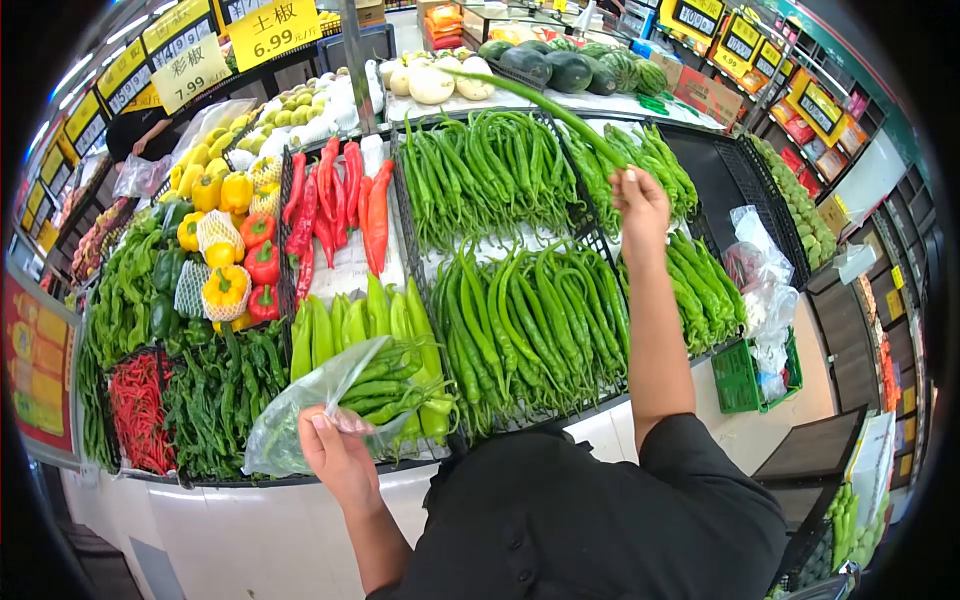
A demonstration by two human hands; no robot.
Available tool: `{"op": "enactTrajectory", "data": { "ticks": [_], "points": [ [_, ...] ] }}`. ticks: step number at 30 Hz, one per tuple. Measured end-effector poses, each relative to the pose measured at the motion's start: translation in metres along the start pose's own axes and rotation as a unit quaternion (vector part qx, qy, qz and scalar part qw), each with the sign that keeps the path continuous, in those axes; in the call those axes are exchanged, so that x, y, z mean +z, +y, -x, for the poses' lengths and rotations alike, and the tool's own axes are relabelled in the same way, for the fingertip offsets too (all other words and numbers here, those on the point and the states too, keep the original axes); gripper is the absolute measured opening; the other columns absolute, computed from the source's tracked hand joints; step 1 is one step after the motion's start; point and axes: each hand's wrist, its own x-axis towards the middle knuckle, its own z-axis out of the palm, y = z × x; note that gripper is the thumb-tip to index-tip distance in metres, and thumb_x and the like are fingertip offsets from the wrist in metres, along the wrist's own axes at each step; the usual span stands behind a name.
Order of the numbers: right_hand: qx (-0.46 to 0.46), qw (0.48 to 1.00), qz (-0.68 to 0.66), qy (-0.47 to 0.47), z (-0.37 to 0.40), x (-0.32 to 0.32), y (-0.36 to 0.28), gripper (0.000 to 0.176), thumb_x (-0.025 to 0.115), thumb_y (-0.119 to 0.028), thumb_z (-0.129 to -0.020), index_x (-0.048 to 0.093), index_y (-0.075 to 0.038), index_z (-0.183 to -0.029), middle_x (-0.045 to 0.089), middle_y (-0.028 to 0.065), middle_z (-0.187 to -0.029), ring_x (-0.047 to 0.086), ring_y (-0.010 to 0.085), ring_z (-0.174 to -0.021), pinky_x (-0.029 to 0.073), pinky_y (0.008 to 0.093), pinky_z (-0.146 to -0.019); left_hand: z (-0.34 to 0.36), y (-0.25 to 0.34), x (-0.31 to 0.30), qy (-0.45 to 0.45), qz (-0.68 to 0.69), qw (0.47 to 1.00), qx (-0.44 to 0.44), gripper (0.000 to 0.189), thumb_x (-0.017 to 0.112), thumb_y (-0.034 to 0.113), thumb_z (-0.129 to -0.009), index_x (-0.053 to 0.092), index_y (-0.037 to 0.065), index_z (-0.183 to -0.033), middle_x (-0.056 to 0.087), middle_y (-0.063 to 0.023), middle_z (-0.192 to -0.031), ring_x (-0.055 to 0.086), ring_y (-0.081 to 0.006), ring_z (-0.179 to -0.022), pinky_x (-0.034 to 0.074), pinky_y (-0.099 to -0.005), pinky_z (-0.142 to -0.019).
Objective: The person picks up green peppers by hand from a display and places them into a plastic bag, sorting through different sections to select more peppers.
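My right hand (640, 205) is raised over the right side of the pepper display, its fingers pinched on one end of a long green chili pepper (540, 98). The pepper slants up and left toward the melons. Lower down, my left hand (338, 455) grips the edge of a clear plastic bag (300, 415). Several green chili peppers (385, 385) show at the bag's mouth, partly behind the film. Pale green peppers (345, 322) lie just behind the bag. Neat rows of long green chili peppers (530, 320) fill the crates between my two hands.
Red chili peppers (325, 200) and yellow bell peppers (225, 285) lie to the left. Watermelons (570, 70) and white melons (430, 84) stand at the back. A green basket (738, 380) with plastic bags is at the right. Price signs (272, 32) hang above.
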Motion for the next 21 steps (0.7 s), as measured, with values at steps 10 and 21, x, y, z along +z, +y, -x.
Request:
{"op": "enactTrajectory", "data": {
  "ticks": [10,21],
  "points": [
    [0.041,0.993,0.096,0.045,-0.061,0.1,0.142,0.023,0.056,-0.017,-0.098,0.069,0.002,-0.102,0.071,0.0042,-0.089,0.055,0.0099,-0.069,0.045,0.0261,-0.067,-0.008,-0.005,-0.003,0.02,-0.021,1.0,0.0,0.022,0.041,0.023,-0.107,0.047,0.004,-0.098,0.049,-0.0046,-0.073,0.048,-0.0132,-0.063,0.048,-0.0301,-0.058],
    [0.027,0.917,0.394,-0.06,-0.026,0.116,0.2,0.028,0.063,-0.028,-0.088,0.073,-0.005,-0.101,0.073,0.0159,-0.097,0.069,0.0343,-0.09,0.053,0.0433,-0.082,-0.015,-0.01,0.0,0.023,-0.013,0.999,-0.026,0.019,0.043,0.023,-0.107,0.047,0.006,-0.098,0.047,-0.0017,-0.074,0.046,-0.0111,-0.064,0.045,-0.027,-0.057]
  ]
}}
